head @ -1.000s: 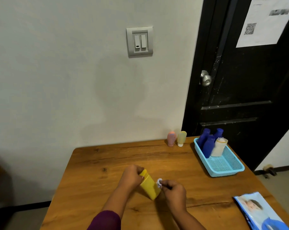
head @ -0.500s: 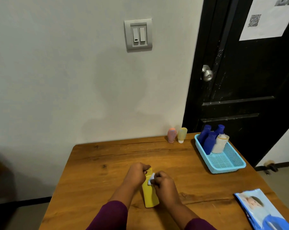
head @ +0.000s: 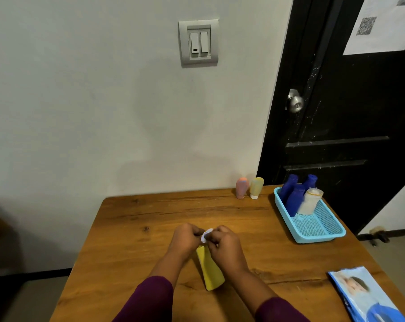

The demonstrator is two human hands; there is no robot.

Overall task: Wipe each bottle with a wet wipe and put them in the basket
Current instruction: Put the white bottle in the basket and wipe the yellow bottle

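Wooden table (head: 127, 228), double wall switch (head: 198, 43), black door (head: 359, 112), steel knob (head: 295, 103), QR notice (head: 383, 26)

Bottle (head: 210, 270) was plain yellow; wipe (head: 206, 235) was white; basket (head: 320, 239) was light blue mesh; three bottles (head: 294, 202) in it were dark blue; sleeves (head: 150, 300) were purple.

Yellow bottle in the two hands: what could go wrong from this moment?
The left hand grips the yellow bottle only near its top, while the right hand pinches the wet wipe there; the bottle may slip or tip. The blue bottles lean together in the basket; placing another carelessly could topple them.
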